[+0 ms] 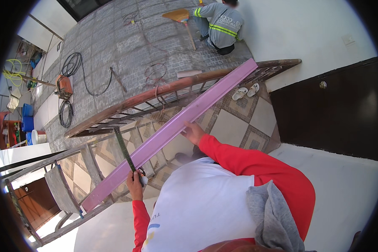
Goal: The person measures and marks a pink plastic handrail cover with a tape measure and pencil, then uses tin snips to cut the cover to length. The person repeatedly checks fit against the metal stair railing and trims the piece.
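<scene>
tiled landing below: one purple bar; right hand fingers rest apart; left hand fingers clamp one ruler.

A rusty brown metal railing runs diagonally across the centre, from eight o'clock toward two o'clock. Beyond it, on the grey block-paved ground at twelve o'clock, a crouching person in a grey shirt with yellow reflective stripes is beside an orange straw broom. Coiled black cables and a small orange machine lie at ten o'clock. A pair of white sandals rests on the beige patterned tile floor at one o'clock. A dark brown wooden door stands at three o'clock. Blue plastic containers sit at nine o'clock.
</scene>
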Motion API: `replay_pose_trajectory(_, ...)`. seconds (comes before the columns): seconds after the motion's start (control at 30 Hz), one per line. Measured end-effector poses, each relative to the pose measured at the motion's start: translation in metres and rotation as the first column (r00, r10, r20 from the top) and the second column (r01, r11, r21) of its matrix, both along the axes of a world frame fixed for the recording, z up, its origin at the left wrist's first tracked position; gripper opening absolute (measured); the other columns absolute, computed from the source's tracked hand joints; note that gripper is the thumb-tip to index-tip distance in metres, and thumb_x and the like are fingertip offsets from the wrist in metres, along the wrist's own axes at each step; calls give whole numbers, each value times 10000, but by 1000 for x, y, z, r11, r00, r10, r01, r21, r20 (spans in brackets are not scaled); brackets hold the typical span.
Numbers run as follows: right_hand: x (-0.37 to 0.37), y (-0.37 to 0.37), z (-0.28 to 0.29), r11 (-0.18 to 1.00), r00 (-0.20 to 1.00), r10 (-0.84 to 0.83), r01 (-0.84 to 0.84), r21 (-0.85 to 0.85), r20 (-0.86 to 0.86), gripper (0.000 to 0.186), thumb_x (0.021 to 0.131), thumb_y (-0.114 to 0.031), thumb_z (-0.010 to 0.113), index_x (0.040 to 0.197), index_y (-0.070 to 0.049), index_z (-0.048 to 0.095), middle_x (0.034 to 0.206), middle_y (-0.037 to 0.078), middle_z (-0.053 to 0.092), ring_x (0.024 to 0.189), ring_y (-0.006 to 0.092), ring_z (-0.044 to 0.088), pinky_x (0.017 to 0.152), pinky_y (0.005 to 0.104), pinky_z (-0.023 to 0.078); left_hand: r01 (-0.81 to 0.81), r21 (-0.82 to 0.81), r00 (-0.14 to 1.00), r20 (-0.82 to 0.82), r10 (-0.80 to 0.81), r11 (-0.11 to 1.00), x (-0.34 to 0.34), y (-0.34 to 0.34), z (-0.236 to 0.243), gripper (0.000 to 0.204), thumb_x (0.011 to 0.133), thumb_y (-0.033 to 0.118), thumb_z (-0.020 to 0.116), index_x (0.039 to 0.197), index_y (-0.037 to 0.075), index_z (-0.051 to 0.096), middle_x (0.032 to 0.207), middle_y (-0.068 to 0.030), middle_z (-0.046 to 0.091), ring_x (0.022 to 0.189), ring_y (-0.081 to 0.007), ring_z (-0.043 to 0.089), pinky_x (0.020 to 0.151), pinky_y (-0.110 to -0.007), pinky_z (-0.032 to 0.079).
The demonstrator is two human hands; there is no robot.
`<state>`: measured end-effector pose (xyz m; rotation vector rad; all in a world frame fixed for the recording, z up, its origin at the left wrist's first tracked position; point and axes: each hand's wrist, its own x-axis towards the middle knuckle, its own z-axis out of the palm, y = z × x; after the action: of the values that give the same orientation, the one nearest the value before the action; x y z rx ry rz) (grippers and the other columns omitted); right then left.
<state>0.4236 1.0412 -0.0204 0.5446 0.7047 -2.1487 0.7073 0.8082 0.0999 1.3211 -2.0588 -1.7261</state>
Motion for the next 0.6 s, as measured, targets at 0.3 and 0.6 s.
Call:
replay_pose_trajectory(0.3,8,16,10,979,982,185,-188,82,50,354,920,-321,744,1184,-146,586,1137,22,640,1040,186,614,932,396,488,96,-35,995,-19,-96,995,-7,15,2,220,1029,180,530,984,7,659,837,-26,635,762,-110,566,716,-278,464)
replay_pose_trajectory(0.6,65,-22,100,656,513,747,-672,343,-422,350,1024,-285,600,1221,1,644,1043,81,684,803,150,652,661,275,537,571,-450,821,323,-471,687,-50,59,18,229,930,185,537,1001,45,703,978,-179,691,935,-359,650,814,-451,508)
